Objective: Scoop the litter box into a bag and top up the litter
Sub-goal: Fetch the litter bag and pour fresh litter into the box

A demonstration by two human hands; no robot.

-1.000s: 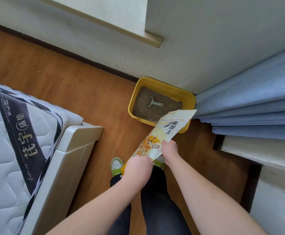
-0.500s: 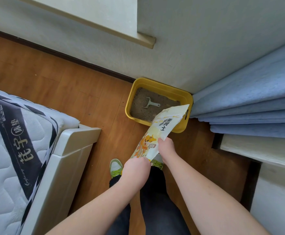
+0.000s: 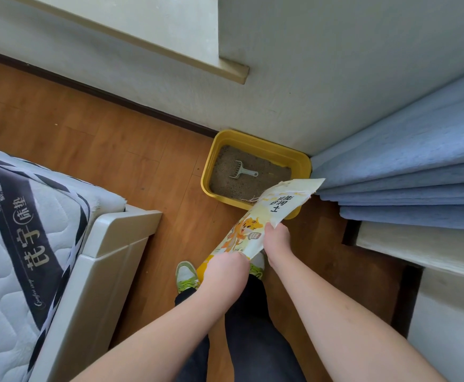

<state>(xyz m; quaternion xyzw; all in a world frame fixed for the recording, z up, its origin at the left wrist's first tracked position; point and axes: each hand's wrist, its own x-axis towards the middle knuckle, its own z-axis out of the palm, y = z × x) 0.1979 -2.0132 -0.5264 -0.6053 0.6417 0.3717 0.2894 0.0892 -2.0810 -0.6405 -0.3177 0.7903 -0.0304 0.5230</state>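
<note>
You hold one litter bag (image 3: pixel 264 216) in both hands, and over the last second it has swung so its torn open top now reaches further out over the near right corner of the litter box (image 3: pixel 302 161). Your view has also drifted slightly, but the box has not moved: it sits on the wooden floor (image 3: pixel 115 150) against the wall, just beside the folds of the blue curtain (image 3: pixel 407 161). I judge this to mean the top-up is about to begin; no litter is visibly falling from the bag yet.

Your left hand (image 3: pixel 224 274) is curled round the lower end of the bag, gripping it. Your right hand (image 3: pixel 276 239) pinches the bag's edge about halfway up, steadying the tilt. Neither hand is free.

Counting what matters: one yellow litter box, holding a bed of grey-brown litter; one pale scoop (image 3: pixel 240 172) lying flat on that litter, handle pointing right; one litter bag. No separate waste bag is in view, so I cannot tell from here whether the scooping step is finished. The scoop lies where fresh litter could bury it, so you may want to lift it out first.

Two shoes (image 3: pixel 186 275) with green laces show below the bag, and one bed (image 3: pixel 32 244) stands at your left.
</note>
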